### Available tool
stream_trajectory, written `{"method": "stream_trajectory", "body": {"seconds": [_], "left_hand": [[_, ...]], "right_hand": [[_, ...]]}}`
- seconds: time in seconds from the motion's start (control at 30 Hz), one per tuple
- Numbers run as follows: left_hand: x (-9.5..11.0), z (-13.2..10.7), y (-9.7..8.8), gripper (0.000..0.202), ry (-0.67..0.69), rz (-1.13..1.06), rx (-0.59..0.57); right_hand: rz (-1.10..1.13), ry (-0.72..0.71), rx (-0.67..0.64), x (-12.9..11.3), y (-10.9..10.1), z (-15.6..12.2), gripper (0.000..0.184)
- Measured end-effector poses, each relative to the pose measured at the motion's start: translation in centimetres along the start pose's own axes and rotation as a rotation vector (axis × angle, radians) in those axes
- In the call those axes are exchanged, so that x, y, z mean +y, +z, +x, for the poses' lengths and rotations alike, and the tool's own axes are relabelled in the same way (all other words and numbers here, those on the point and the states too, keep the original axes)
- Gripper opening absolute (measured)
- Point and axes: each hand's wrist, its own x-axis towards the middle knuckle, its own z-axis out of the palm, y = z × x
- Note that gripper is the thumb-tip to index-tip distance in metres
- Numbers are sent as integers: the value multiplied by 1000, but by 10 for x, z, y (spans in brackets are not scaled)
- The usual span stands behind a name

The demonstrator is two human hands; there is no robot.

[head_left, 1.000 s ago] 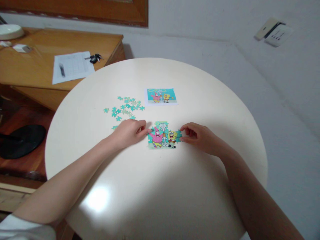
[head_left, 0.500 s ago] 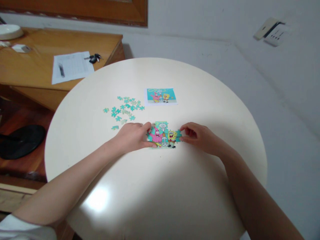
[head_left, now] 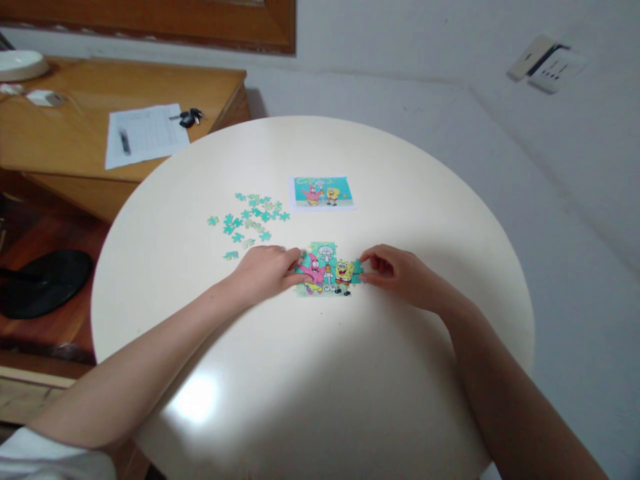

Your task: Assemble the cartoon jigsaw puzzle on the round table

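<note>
A partly joined jigsaw puzzle [head_left: 327, 270] lies flat on the round white table, showing a pink starfish, a pale tall figure and a yellow sponge figure. My left hand [head_left: 267, 272] grips its left edge between thumb and fingers, covering part of that side. At the opposite edge, my right hand [head_left: 400, 273] pinches a teal puzzle piece [head_left: 357, 270] beside the sponge figure. That piece touches the joined part; whether it is fully locked in I cannot tell. Several loose puzzle pieces [head_left: 255, 213] lie spread beyond my left hand.
Behind the puzzle lies a printed reference picture [head_left: 323, 191] with the same figures. The round table [head_left: 320, 387] stands against a wooden desk [head_left: 165, 77] bearing a sheet of paper [head_left: 150, 130] and keys [head_left: 190, 118]. A wall socket [head_left: 550, 67] is at the upper right.
My left thumb has shifted slightly up along the puzzle's left edge, uncovering more of the lower left corner. My right hand stays at the right edge with almost no movement.
</note>
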Motion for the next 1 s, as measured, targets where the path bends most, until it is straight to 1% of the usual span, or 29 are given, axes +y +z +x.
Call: {"method": "stream_trajectory", "body": {"seconds": [0.17,0.37,0.5,0.6,0.7,0.83,1.0], "left_hand": [[-1,1,3,34,13,0,37],[1,1,6,31,-16,27,46],[4,1,6,39,-33,20,81],[10,-1,6,54,-81,6,106],[15,-2,7,66,-82,26,107],[18,-2,9,66,-93,58,91],[18,-1,6,62,-95,46,53]], "right_hand": [[3,-1,-7,0,0,1,19],[-6,6,-10,1,0,1,19],[-4,-3,-6,1,0,1,19],[-5,-6,-2,1,0,1,18],[0,-9,-4,1,0,1,18],[1,-1,-6,0,0,0,18],[1,4,-6,0,0,0,18]]}}
